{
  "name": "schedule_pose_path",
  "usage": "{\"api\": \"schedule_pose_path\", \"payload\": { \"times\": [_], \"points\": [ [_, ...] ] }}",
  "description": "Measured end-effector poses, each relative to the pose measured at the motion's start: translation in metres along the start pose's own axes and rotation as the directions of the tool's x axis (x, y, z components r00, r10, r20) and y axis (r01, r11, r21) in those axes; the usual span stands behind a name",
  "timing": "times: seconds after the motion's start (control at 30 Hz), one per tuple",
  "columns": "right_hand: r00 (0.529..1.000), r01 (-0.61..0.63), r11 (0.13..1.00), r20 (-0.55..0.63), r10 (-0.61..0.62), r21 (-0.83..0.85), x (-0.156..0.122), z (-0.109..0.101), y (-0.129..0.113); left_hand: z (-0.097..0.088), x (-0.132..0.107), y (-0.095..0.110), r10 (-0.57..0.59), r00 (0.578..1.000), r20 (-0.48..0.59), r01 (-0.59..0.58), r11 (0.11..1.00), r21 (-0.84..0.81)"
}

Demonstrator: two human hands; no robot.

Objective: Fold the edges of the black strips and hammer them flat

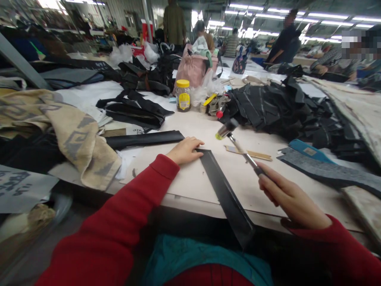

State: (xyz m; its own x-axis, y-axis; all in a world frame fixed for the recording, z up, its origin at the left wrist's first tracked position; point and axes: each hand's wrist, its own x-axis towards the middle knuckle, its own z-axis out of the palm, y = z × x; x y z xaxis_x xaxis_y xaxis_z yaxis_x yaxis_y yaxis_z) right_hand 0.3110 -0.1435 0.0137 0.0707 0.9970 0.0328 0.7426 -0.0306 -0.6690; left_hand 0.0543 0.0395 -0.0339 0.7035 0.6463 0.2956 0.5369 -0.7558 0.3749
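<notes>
In my head view, my left hand (pixel 186 151) touches the far end of a black strip (pixel 220 180). I can't tell if it pinches it. My right hand (pixel 285 194) is wrapped tight around a hammer (pixel 241 149), with its head up off the surface (pixel 181 180) and not touching the strip. The strip lies between my hands, and its near end pokes over the edge toward me. I see a line down its side, so I think that edge is folded. I can't tell if the far end is flat, so maybe that part is left. Another strip (pixel 145 138) lies just left of my left hand.
</notes>
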Motion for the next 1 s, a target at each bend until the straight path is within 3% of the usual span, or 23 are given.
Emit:
{"api": "schedule_pose_path", "payload": {
  "times": [0.07, 0.17, 0.33, 0.4, 0.57, 0.73, 0.8, 0.9, 1.0],
  "points": [
    [0.997, 0.04, 0.999, -0.06, -0.038, 0.027, 0.006, 0.0, -0.01, -0.003, -0.001, -0.005, -0.038, 0.999, 0.037, 0.039, 0.999, -0.013],
    [0.983, 0.122, 0.986, -0.12, -0.136, -0.112, 0.019, 0.011, -0.017, -0.004, -0.001, -0.01, -0.076, 0.996, 0.055, 0.077, 0.996, -0.033],
    [0.964, 0.25, 0.908, 0.175, -0.201, -0.336, 0.04, 0.024, -0.014, 0.001, 0.0, -0.014, -0.08, 0.995, 0.053, 0.082, 0.996, -0.033],
    [0.963, 0.248, 0.912, 0.188, -0.194, -0.326, 0.041, 0.019, -0.016, 0.002, -0.001, -0.015, -0.087, 0.995, 0.043, 0.089, 0.995, -0.038],
    [0.986, 0.158, 0.946, -0.002, -0.165, -0.285, 0.028, 0.012, -0.02, 0.001, -0.001, -0.014, -0.09, 0.995, 0.049, 0.092, 0.995, -0.037],
    [0.977, 0.159, 0.933, 0.185, -0.102, -0.324, 0.031, 0.021, -0.009, -0.001, -0.001, -0.01, -0.1, 0.994, 0.046, 0.101, 0.995, -0.018],
    [0.985, 0.124, 0.955, 0.15, -0.085, -0.271, 0.032, 0.016, -0.009, -0.001, -0.002, -0.01, -0.102, 0.994, 0.046, 0.103, 0.995, -0.011],
    [0.999, 0.053, 0.99, -0.003, -0.054, -0.133, 0.022, 0.004, -0.01, -0.001, -0.002, -0.008, -0.074, 0.997, 0.037, 0.074, 0.997, -0.003],
    [0.997, -0.004, 1.0, -0.082, 0.002, -0.025, 0.005, -0.006, 0.001, 0.001, -0.002, -0.004, -0.029, 0.999, 0.026, 0.029, 1.0, 0.001]
  ]
}}
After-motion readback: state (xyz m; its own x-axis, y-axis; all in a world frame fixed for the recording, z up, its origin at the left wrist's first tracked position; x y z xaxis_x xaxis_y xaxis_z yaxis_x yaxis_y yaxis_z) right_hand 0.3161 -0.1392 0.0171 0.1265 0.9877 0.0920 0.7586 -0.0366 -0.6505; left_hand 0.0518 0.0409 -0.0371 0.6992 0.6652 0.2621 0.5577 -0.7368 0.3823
